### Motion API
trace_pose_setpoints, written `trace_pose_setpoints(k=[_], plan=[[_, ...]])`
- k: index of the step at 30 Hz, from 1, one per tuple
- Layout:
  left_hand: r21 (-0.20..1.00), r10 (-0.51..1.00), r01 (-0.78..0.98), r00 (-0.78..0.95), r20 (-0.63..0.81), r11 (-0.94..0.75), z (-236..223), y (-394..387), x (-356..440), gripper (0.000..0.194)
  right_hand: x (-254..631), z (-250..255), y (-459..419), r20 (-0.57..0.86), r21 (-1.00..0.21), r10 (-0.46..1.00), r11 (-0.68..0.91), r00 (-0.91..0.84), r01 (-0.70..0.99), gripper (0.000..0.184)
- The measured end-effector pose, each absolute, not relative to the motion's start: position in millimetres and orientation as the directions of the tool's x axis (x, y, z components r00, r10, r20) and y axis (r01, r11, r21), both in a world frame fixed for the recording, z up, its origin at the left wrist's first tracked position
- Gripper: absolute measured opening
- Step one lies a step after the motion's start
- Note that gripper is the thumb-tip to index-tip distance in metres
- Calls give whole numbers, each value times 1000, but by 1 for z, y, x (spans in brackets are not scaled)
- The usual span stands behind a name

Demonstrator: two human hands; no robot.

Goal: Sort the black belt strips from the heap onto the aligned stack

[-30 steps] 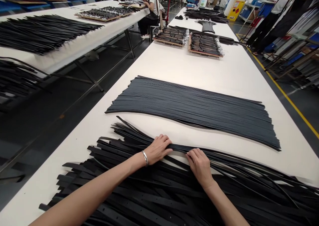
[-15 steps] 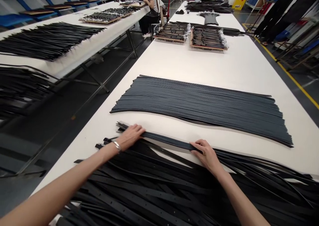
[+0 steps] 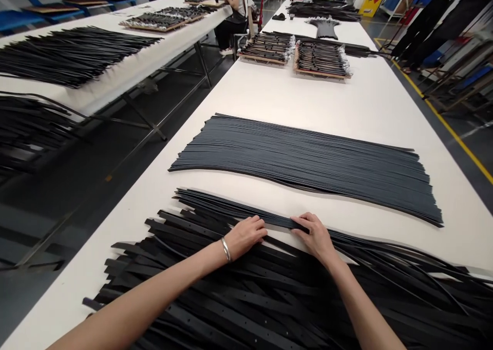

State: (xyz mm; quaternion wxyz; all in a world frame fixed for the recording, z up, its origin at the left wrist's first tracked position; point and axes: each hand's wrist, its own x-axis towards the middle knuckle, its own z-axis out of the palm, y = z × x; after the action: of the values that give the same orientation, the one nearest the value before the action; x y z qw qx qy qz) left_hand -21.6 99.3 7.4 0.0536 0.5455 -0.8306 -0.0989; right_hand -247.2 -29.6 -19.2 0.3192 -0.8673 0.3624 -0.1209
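Note:
A narrow bundle of long black strips (image 3: pixel 219 202) lies along the far edge of a loose heap of similar black strips (image 3: pixel 231 301), some with small holes. My right hand (image 3: pixel 314 237) pinches this bundle between thumb and fingers. Close to its left, my left hand (image 3: pixel 246 235), a silver bracelet at the wrist, curls its fingers over the near edge of the same bundle; its fingertips are partly hidden. Beyond both hands, a wide band of dark strips (image 3: pixel 304 160) lies flat, side by side, with uneven ends.
Farther along the white table (image 3: pixel 285 93) stand two trays of bundled dark pieces (image 3: pixel 265 48). To the left, another table carries a spread of black strips (image 3: pixel 73 54). A seated person (image 3: pixel 233 16) is at that table; another person's legs (image 3: pixel 427 26) show at right.
My left hand has slid right along the bundle, from near its left end to close beside my right hand. My right hand has barely moved and keeps its pinch.

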Motion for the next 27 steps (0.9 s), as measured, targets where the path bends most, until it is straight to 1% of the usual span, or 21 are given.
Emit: trace_pose_setpoints(k=[2, 5, 7, 9, 11, 14, 16, 17, 18, 19, 20, 22, 25, 27], plan=[[148, -881, -872, -472, -9, 466, 2, 94, -26, 10, -245, -18, -28, -14, -650, -718, -522, 696, -552, 30], [50, -823, -821, -567, 37, 568, -2, 93, -20, 18, -242, -18, -26, 11, -657, -728, -523, 686, -544, 31], [28, -815, -815, -576, 66, 578, -3, 91, -16, 21, -239, -19, -24, 36, -657, -741, -523, 671, -543, 30], [33, -824, -825, -560, 80, 564, -5, 86, -14, 21, -237, -21, -23, 61, -654, -755, -524, 653, -545, 30], [66, -827, -826, -554, 96, 561, -5, 79, -14, 18, -237, -23, -22, 83, -647, -761, -532, 644, -546, 30], [168, -852, -839, -488, 189, 518, -6, 69, -14, 11, -236, -25, -21, 98, -636, -756, -548, 647, -544, 29], [297, -900, -854, -371, 229, 428, -8, 63, -13, 11, -235, -23, -17, 109, -618, -746, -568, 657, -543, 28], [371, -926, -852, -308, 217, 371, -10, 60, -13, 8, -234, -21, -15, 119, -600, -735, -589, 668, -541, 31], [433, -947, -844, -259, 190, 317, -12, 58, -13, 6, -234, -17, -12, 129, -573, -713, -621, 689, -535, 37], [473, -961, -836, -227, 161, 277, -15, 56, -13, 12, -233, -14, -9, 134, -536, -684, -659, 717, -527, 44], [491, -967, -834, -212, 140, 254, -17, 55, -13, 21, -234, -9, -7, 133, -493, -648, -699, 750, -517, 50], [475, -968, -844, -211, 133, 249, -21, 53, -14, 32, -244, -3, -6, 105, -402, -581, -767, 807, -500, 53], [445, -960, -851, -240, 144, 279, -24, 53, -14, 31, -290, -3, -19, 16, -291, -535, -811, 845, -508, 49], [439, -961, -856, -232, 149, 274, -24, 53, -14, 30, -349, -13, -38, -35, -230, -533, -819, 846, -525, 50]])
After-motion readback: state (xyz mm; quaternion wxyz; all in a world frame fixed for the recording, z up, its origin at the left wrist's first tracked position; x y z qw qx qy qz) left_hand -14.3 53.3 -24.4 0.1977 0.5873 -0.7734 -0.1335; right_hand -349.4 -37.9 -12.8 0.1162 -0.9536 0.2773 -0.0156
